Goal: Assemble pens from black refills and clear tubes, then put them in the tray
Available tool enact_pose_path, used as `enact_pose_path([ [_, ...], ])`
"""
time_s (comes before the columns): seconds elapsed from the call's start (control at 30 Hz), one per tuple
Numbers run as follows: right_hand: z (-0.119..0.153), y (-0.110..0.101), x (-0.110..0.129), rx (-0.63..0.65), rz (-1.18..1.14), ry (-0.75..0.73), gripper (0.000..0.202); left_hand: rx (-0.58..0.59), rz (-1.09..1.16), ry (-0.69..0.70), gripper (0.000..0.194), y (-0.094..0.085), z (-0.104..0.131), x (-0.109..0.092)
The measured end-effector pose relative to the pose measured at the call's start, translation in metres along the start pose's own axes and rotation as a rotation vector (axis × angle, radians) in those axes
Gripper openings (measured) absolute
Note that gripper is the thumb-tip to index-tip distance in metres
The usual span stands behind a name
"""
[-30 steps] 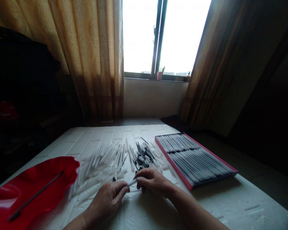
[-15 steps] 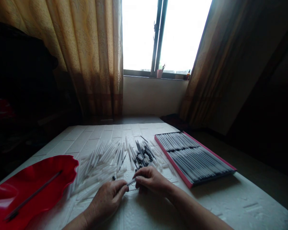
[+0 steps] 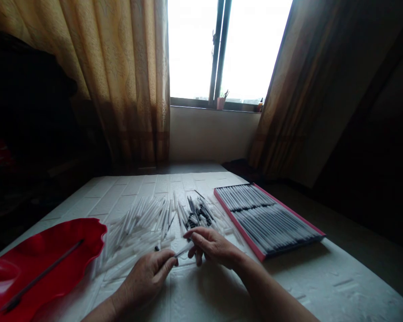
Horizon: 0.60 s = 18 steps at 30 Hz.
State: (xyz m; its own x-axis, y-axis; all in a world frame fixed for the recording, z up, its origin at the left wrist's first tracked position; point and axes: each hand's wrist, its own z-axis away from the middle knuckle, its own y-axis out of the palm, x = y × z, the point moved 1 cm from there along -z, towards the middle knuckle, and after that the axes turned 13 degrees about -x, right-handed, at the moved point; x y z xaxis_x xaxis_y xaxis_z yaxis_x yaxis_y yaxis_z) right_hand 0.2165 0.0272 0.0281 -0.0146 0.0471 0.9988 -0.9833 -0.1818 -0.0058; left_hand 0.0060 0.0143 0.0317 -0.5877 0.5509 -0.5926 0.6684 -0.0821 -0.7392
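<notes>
Between my hands runs a slim pale grey pen [image 3: 184, 250], tilted up to the right. My left hand [image 3: 151, 273] is closed on its lower end, thumb against forefinger. The thumb and forefinger of my right hand [image 3: 212, 247] pinch the upper end, with the other fingers loosely curled below. Just beyond the hands lie many clear pen barrels [image 3: 139, 219] in a loose heap. Dark thin pen parts with black ends [image 3: 198, 212] are bunched past my right hand. A small black piece [image 3: 156, 248] sits above my left hand.
A shallow red dish [image 3: 63, 250] with a wavy rim stands at the left, a long dark stick [image 3: 43, 275] lying in it. At the right, a pink-edged box [image 3: 237, 230] holds two rows of pens [image 3: 278, 228]. The white table [image 3: 110, 192] reaches toward a curtained window.
My right hand has lifted slightly and slid outward along the pen, so more of it shows between my hands. The whole view has shifted a little.
</notes>
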Motion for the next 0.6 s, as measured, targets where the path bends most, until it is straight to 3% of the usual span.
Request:
enact_pose_path([
  [0.13,-0.006,-0.001,-0.002,-0.176,-0.048,-0.079,0.066,0.024,-0.022,0.039,0.033,0.000,0.000,0.000],
  [0.3,-0.010,0.017,-0.002,-0.324,-0.197,-0.082,0.068,0.079,-0.080,0.120,0.031,0.005,0.003,-0.006],
  [0.43,-0.004,0.034,0.001,-0.251,-0.426,-0.071,0.065,0.088,-0.143,0.143,0.030,0.013,0.009,-0.010],
  [0.6,-0.009,0.038,-0.011,-0.141,-0.513,0.052,0.072,0.106,-0.201,0.141,0.028,0.019,0.012,-0.009],
])
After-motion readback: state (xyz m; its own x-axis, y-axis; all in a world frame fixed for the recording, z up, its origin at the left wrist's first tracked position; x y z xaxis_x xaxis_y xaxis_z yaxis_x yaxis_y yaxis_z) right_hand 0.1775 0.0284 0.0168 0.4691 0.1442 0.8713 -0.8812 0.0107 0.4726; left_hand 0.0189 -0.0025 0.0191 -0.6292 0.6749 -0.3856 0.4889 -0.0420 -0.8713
